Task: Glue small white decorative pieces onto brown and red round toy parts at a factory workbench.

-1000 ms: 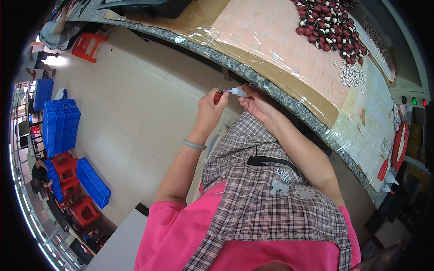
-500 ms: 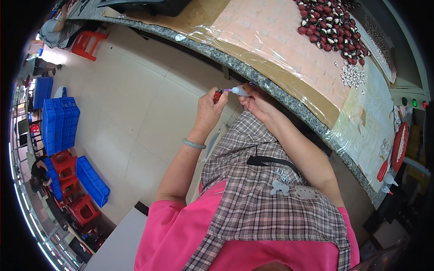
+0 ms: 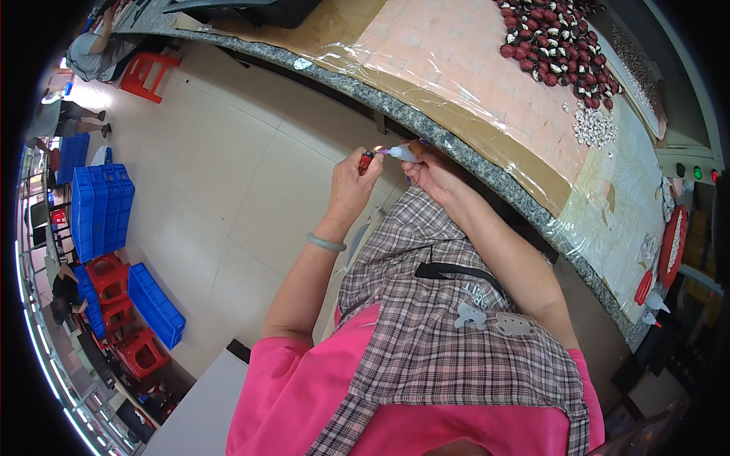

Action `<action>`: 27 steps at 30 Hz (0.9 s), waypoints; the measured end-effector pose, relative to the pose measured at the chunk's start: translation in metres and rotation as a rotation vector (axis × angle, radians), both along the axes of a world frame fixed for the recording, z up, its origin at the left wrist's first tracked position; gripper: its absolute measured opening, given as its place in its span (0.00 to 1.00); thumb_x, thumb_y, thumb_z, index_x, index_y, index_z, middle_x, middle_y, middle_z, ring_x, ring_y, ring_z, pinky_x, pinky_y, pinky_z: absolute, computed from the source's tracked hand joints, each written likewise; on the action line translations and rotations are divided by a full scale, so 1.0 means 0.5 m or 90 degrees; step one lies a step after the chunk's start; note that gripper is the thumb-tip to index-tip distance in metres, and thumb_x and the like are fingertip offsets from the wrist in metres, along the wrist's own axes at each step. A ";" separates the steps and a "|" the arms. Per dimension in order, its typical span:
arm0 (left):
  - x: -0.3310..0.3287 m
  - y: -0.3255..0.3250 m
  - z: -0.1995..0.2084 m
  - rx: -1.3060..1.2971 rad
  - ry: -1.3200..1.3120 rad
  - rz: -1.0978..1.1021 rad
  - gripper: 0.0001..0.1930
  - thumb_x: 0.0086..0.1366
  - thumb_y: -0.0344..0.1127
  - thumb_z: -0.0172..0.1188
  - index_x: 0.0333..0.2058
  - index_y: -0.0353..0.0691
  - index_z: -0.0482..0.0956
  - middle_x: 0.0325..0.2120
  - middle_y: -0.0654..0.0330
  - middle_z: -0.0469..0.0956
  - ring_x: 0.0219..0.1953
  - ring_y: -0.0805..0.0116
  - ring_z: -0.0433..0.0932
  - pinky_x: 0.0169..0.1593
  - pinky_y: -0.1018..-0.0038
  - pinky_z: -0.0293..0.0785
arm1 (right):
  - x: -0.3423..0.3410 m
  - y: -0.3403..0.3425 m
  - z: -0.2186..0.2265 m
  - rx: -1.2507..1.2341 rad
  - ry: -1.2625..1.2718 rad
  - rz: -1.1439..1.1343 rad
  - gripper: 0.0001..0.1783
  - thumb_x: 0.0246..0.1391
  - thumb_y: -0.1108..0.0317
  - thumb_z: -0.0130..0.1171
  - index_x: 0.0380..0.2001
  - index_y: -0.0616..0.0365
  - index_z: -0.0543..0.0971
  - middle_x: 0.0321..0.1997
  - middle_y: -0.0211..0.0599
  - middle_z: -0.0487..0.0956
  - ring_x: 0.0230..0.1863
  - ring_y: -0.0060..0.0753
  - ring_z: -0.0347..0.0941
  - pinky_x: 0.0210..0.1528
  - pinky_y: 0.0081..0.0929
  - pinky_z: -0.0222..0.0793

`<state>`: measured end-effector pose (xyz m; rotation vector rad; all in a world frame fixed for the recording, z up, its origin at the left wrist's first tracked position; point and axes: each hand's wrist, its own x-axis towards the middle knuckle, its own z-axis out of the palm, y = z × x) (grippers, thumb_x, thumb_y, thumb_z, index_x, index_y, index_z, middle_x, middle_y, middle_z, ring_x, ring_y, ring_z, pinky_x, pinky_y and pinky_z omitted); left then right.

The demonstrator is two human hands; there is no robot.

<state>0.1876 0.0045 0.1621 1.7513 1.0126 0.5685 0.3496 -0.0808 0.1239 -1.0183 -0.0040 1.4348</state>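
Note:
My left hand (image 3: 351, 182) is closed around a red lighter (image 3: 366, 162), with a small orange flame at its top. In my right hand (image 3: 435, 173) I grip a small whitish squeeze bottle (image 3: 405, 154), tilted on its side. Its thin purple-tinted tip points left and meets the flame, as near as I can see. Both hands are held close together in front of the granite table edge (image 3: 357, 82), above the lap of my checked apron (image 3: 414, 220).
On the table, dark red and white round pieces (image 3: 551, 49) lie heaped beside small white bits (image 3: 595, 128). A black tray (image 3: 251, 11) stands at the far edge. Blue crates (image 3: 103, 209) and red stools (image 3: 148, 74) are on the floor at left, with other people beyond.
An orange flame now shows at the lighter's top. My hands have hardly moved. At far left a person walking has come further into view.

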 end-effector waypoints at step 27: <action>0.000 0.000 -0.003 -0.007 -0.001 -0.003 0.19 0.64 0.38 0.60 0.22 0.29 0.66 0.12 0.51 0.64 0.15 0.64 0.57 0.21 0.66 0.59 | -0.002 0.001 0.023 -0.022 -0.024 0.003 0.14 0.65 0.62 0.50 0.44 0.61 0.75 0.28 0.33 0.76 0.24 0.20 0.70 0.25 0.17 0.67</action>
